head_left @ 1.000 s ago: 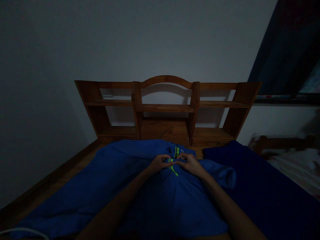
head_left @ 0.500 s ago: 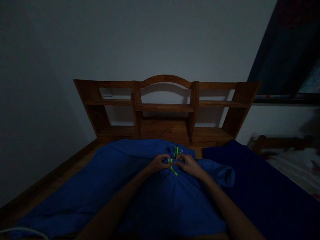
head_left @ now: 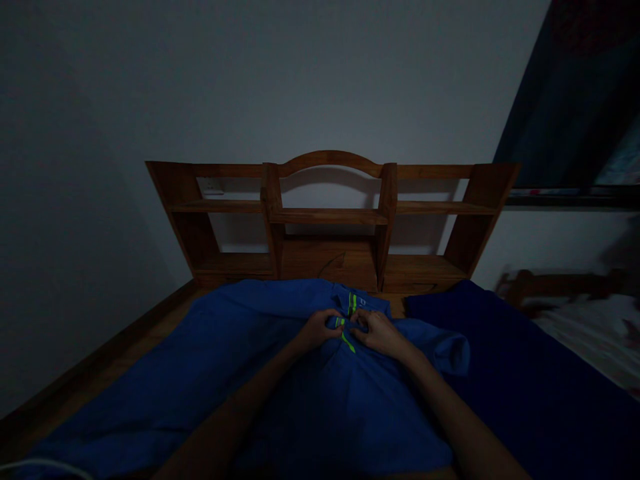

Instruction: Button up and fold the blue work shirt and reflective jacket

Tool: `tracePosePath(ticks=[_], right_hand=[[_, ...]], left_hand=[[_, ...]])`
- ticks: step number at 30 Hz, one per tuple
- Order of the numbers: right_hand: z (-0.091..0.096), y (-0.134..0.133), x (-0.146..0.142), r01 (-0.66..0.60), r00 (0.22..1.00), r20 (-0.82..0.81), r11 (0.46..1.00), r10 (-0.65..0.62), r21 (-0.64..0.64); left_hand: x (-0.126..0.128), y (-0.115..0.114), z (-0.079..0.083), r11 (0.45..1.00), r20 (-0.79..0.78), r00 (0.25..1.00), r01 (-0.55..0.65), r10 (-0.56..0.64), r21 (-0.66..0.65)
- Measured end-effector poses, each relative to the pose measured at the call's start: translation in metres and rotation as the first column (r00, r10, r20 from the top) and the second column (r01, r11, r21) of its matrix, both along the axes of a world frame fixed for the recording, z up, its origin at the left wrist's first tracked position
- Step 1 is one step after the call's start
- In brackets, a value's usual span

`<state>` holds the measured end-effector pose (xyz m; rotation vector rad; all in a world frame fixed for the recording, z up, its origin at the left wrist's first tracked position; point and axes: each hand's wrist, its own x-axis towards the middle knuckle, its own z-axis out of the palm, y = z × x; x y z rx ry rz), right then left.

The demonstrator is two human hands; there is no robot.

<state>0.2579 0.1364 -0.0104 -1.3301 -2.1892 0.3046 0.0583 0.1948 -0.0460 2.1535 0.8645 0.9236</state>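
A blue collared shirt lies spread out in front of me, with bright yellow-green trim near its collar. My left hand is closed, thumb and fingers pinching the trimmed edge just below the collar. Right beside it, my right hand pinches the same part of the shirt, with its thumb and index finger close together. Dim light hides any small fastener between the fingertips. One sleeve stretches out past my right wrist.
A wooden headboard with shelves stands against the wall behind the shirt. Dark blue cloth covers the right side. A pale cable runs along the lower left. Another wooden frame with bedding is at the far right.
My right thumb and fingertips have drawn back slightly from the left hand and bent more. The left hand has barely shifted, and the shirt lies as before.
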Motion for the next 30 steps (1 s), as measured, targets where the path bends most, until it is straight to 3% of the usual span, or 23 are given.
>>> tracePosePath(ticks=[12,30], right_hand=[[-0.0002,0.0005,0.0026,-0.049,0.997,-0.054,0.998,0.047,-0.035],[-0.0025,0.0025,0.0001,0.013,0.999,-0.036,1.0,-0.013,0.0]], left_hand=[[0.0022,-0.0017,-0.0003,0.999,0.005,1.0,-0.008,0.007,0.039],[0.002,-0.0009,0.0005,0.999,0.026,0.999,-0.031,0.03,0.044]])
